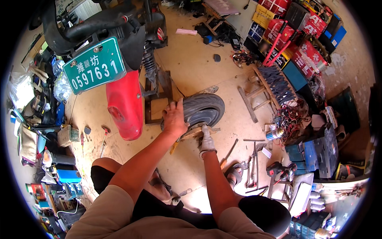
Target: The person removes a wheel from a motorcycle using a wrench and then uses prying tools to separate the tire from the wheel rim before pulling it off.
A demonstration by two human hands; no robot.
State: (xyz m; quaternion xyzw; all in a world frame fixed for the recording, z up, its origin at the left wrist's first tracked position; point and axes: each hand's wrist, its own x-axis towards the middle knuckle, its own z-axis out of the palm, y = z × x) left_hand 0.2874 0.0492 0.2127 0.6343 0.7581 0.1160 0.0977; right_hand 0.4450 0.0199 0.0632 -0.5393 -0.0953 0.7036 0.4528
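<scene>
Tyre [207, 102] at frame centre. Left hand [175, 120]: grip unclenched, fingers spread on tyre's left side. Gloved right hand [207, 140], just below centre, near lower rim; cannot tell its grip.

The tyre [203, 100] is matt, grooved rubber; the red fender [126, 104] looks glossy, smooth plastic; the glove [207, 141] is matt cloth.

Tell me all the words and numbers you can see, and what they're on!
Green plate: big, clear white characters and numbers, but I won't copy them out.
Red boxes: pale lettering, which I won't copy either.
Yellow box: dark marks, too small to read.
Small can: label too blurred to read.
</scene>
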